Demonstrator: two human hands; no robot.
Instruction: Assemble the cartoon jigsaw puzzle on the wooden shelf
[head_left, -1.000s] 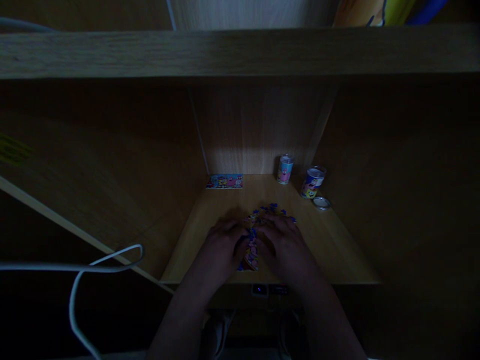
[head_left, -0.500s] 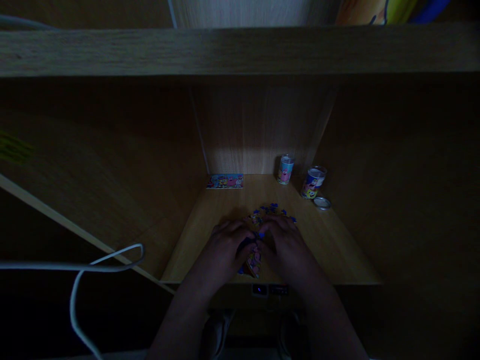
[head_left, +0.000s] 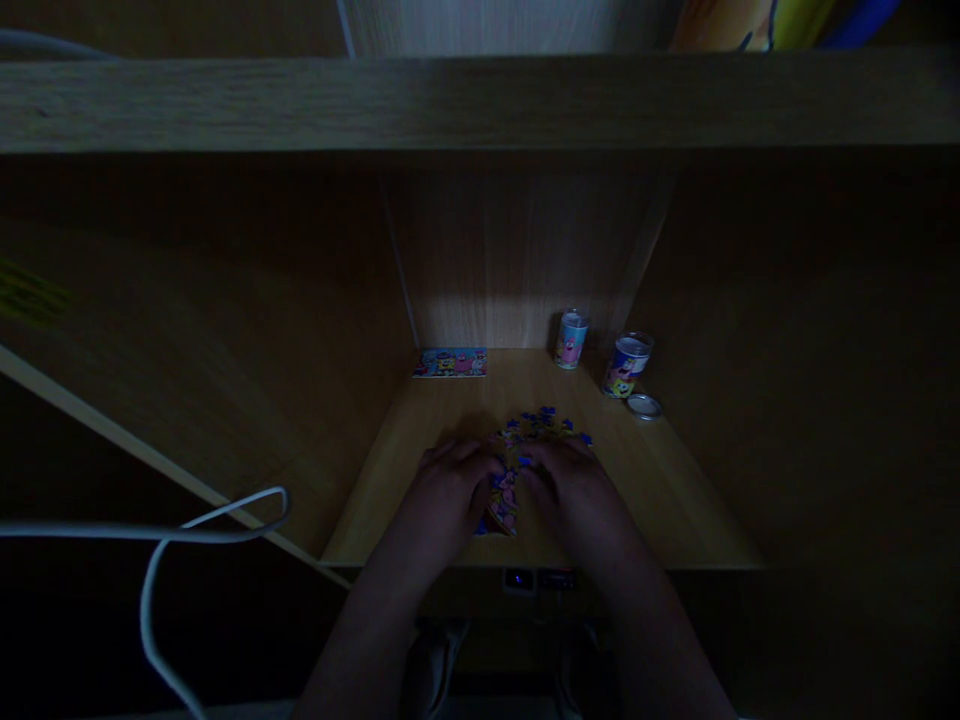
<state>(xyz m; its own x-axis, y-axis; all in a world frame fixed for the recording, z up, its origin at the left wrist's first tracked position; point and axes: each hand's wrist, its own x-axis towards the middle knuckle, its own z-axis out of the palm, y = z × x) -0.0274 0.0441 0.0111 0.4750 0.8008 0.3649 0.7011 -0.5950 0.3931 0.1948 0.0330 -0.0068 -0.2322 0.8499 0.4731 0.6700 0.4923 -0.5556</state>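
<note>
A partly joined jigsaw puzzle (head_left: 502, 507), with pink and blue cartoon figures, lies on the wooden shelf board between my hands. My left hand (head_left: 452, 488) has its curled fingers and thumb at the puzzle's left and upper edge, gripping it. Just to the right, my right hand (head_left: 568, 482) pinches a small blue puzzle piece (head_left: 524, 461) by the puzzle's upper right corner. Loose puzzle pieces (head_left: 548, 412) are scattered beyond my fingertips, some partly covered by the right hand. Dim light blurs the finer details.
At the back left lies a cartoon picture strip (head_left: 450, 363). Two cartoon-printed cans (head_left: 571, 339) (head_left: 628, 365) stand back right, with a round lid (head_left: 644, 406) beside the nearer. An upper shelf edge (head_left: 480, 105) crosses above; a white cable (head_left: 150, 610) hangs left.
The joined puzzle has moved slightly away from me and lies flatter and straighter. My right thumb and fingers have drawn a little to the right, off the puzzle, keeping the blue piece.
</note>
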